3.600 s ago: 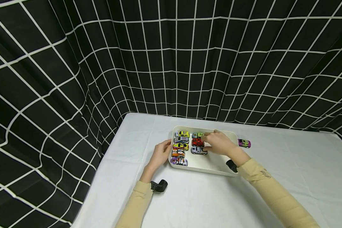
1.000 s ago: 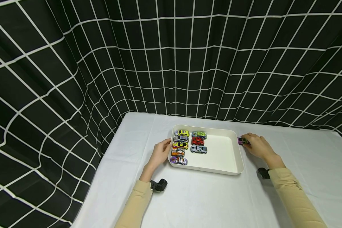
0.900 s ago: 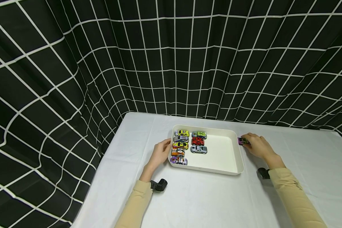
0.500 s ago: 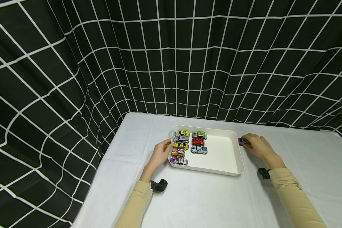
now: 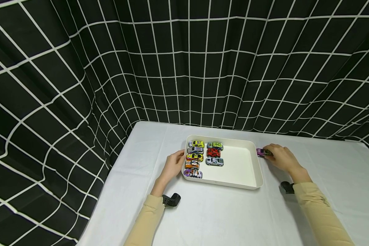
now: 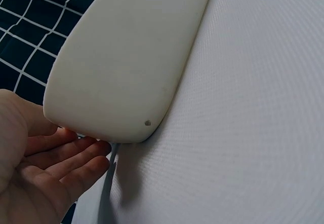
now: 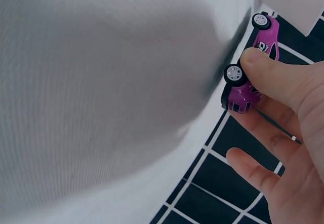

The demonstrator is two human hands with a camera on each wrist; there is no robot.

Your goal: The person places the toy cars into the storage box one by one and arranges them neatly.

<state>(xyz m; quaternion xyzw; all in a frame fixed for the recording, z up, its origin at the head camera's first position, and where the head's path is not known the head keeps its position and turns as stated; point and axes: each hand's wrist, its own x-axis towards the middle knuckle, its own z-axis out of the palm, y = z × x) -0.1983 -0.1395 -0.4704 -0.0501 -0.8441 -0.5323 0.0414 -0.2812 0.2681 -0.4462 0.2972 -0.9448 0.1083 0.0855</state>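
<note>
A purple toy car (image 5: 262,152) with black and green markings stands on the white cloth, just right of the tray. My right hand (image 5: 282,158) pinches it; the thumb presses its side, above a wheel, in the right wrist view, where the toy car (image 7: 252,67) lies between thumb and fingers. The shallow white tray (image 5: 238,171) holds toy cars in two columns. My left hand (image 5: 173,166) rests at its left end. The left wrist view has the fingers (image 6: 76,158) extended against the tray's outer wall (image 6: 121,67).
Several toy cars form the tray's left column, including a yellow one (image 5: 196,144) and an orange one (image 5: 192,165). Beside them are a green car (image 5: 215,146), a red car (image 5: 213,152) and a silver car (image 5: 214,161). A black gridded curtain (image 5: 196,68) hangs behind the table.
My right hand has left the silver car in the tray, moved right to the purple car and pinched it. Lately it shifts slightly right along the car. The left hand stays put.
</note>
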